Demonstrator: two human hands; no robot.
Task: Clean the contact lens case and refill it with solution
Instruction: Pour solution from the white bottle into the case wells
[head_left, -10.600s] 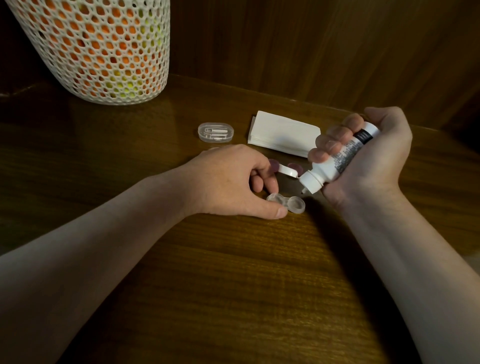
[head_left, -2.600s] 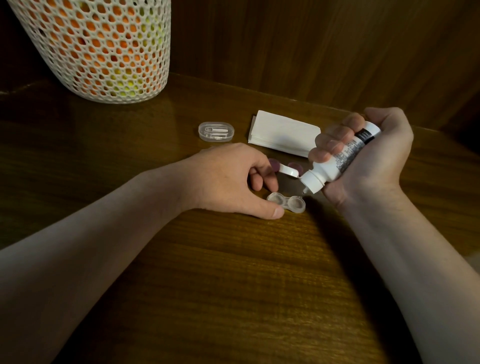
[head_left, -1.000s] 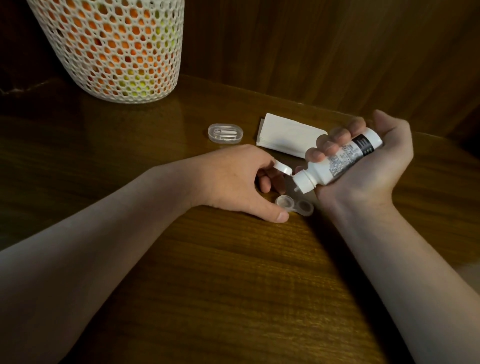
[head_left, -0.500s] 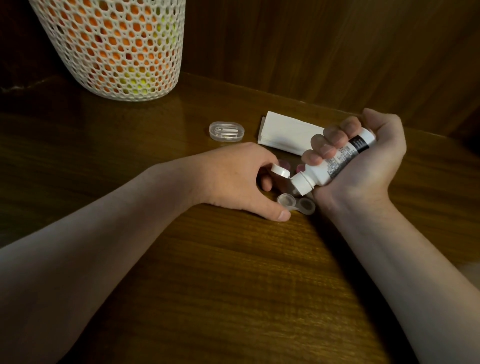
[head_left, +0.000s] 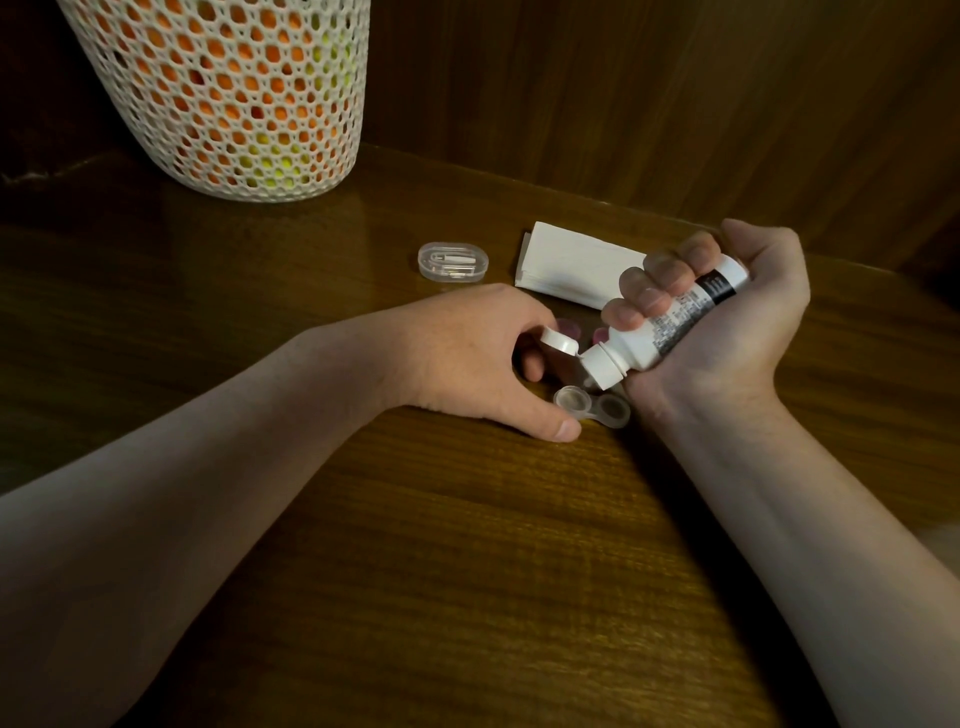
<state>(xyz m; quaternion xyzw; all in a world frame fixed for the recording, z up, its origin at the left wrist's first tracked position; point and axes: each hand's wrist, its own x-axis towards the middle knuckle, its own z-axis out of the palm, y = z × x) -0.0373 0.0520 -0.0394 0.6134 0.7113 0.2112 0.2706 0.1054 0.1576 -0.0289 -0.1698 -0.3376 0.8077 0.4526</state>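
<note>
On the glossy wood-grain tabletop (head_left: 467, 571), centre-right: clear plastic contact lens case (head_left: 592, 407), 2 round wells joined side by side, lids off, lying flat. Whether there's liquid in the wells I can't tell.

Left hand (head_left: 467, 358) rests knuckles-up on the table, fingers curled under. Thumb tip lies against the near edge of the left well; the other fingertips are hidden, so a full grip on the case can't be confirmed, only thumb contact.

Right hand (head_left: 727, 322) has all 4 fingers and palm wrapped tight around a white cylindrical solution bottle (head_left: 670, 327), smooth plastic, small grey print plus a black band near the base. Bottle is tilted nozzle-down toward the left, nozzle end just above the case, about over the bridge and right well. Round white flip cap (head_left: 716, 340) hangs open on its hinge, next to the left hand's knuckles.

2 small pink-purple round lids (head_left: 569, 329) lie on the table behind the bottle neck, partly hidden.

Behind those: a flat white folded tissue stack (head_left: 571, 270), rectangular, matte. Left of it a clear oval plastic box (head_left: 453, 261) with small white tools inside, closed.

Back left: tall white honeycomb-mesh basket (head_left: 234, 93), tapered, orange and yellow-green showing through the holes. Dark vertical wood panelling behind.
</note>
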